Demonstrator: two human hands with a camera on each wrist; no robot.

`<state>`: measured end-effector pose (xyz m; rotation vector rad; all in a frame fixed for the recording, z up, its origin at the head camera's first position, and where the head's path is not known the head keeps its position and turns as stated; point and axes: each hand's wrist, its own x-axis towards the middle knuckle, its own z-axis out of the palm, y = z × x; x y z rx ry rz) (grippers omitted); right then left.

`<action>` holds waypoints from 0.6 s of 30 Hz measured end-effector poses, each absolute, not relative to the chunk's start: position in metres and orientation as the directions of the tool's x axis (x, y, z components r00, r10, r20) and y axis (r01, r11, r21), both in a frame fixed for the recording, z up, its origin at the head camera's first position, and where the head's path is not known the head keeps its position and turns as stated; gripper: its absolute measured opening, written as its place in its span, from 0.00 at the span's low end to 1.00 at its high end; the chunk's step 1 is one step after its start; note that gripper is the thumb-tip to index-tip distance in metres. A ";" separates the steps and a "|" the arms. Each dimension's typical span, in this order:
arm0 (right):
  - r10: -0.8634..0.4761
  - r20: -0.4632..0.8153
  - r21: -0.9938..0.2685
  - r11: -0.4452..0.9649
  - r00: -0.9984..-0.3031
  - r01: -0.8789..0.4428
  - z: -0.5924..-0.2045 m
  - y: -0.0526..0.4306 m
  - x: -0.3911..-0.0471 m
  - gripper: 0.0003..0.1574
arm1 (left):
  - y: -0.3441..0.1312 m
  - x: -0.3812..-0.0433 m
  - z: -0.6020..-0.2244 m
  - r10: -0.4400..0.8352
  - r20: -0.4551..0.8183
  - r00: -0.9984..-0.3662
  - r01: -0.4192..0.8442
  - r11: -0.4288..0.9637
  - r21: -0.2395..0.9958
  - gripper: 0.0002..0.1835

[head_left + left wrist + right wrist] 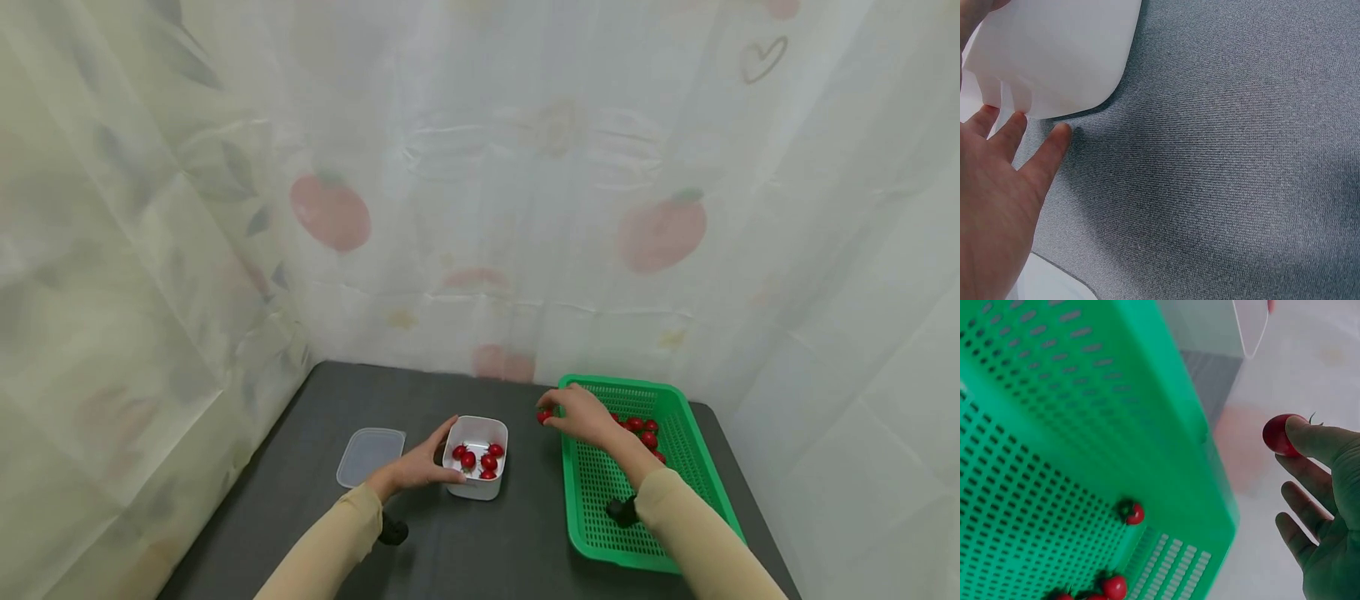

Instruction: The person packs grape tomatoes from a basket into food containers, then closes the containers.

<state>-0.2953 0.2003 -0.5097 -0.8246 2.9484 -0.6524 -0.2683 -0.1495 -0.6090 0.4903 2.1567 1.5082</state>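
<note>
My left hand (416, 467) holds a small white plastic container (474, 492) from its left side, thumb at the near edge and fingers along the side. Several red cherry tomatoes (468, 460) lie on the container's floor. In the left wrist view, fingertips touch the smooth container wall (1072, 56). Between thumb and index finger, my right hand (587, 419) pinches one cherry tomato (1277, 435) with a thin green stem. It is raised by the left rim of a green plastic basket (573, 521), on the container's side. More tomatoes (635, 424) sit in the basket.
A translucent lid (370, 457) lies on the dark grey table (517, 550), left of the container. Printed curtains (480, 208) hang behind the table and along both sides. A black wrist device (622, 511) on the right arm hangs over the basket.
</note>
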 end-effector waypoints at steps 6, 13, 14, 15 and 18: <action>-0.557 0.087 -0.394 0.742 -0.826 -0.542 -0.517 0.175 -0.299 0.15 | -0.150 -0.269 -0.609 0.541 -0.159 -0.826 0.029 0.323 0.946 0.61; -0.614 0.073 -0.367 0.716 -0.786 -0.594 -0.524 0.149 -0.300 0.14 | -0.151 -0.269 -0.610 0.537 -0.168 -0.827 0.025 0.333 0.943 0.61; -0.618 0.067 -0.364 0.716 -0.783 -0.596 -0.525 0.146 -0.300 0.14 | -0.151 -0.270 -0.610 0.540 -0.167 -0.825 0.023 0.327 0.945 0.61; -0.621 0.060 -0.359 0.717 -0.782 -0.597 -0.525 0.143 -0.300 0.14 | -0.151 -0.270 -0.611 0.544 -0.168 -0.822 0.021 0.325 0.945 0.60; -0.625 0.045 -0.362 0.717 -0.780 -0.595 -0.525 0.134 -0.298 0.14 | -0.152 -0.270 -0.613 0.553 -0.165 -0.817 0.018 0.311 0.950 0.60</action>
